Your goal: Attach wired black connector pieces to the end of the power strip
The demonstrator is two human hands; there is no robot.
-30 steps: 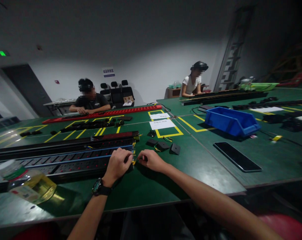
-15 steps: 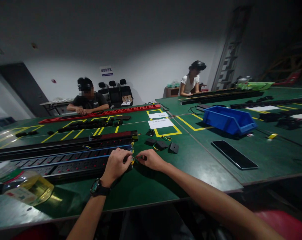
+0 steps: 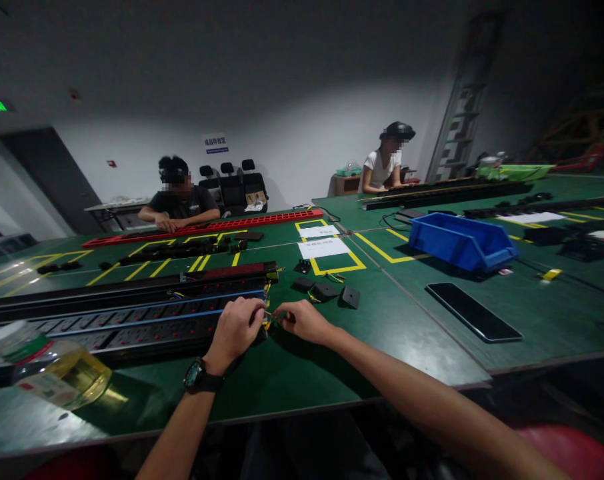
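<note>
My left hand [image 3: 238, 328], with a watch on its wrist, rests at the right end of a long black socket strip [image 3: 167, 328], its thumb and fingers closed around something small I cannot make out. Facing it, my right hand [image 3: 302, 320] pinches the thin yellow-green wires [image 3: 269, 319] that come out of the strip's end. The fingertips of both hands are close together. Beyond them lie black end pieces [image 3: 349, 297] and a short yellow-green wire [image 3: 335, 277].
A bottle of yellow liquid [image 3: 65, 377] lies at the left front. On the right are a phone [image 3: 473, 312] and a blue bin [image 3: 462, 243]. White papers [image 3: 323, 249] and a red rail [image 3: 262, 219] lie farther back. Two people sit across the table.
The whole view has shifted slightly to the right. Both hands stay at the strip's end, with only slight finger movement.
</note>
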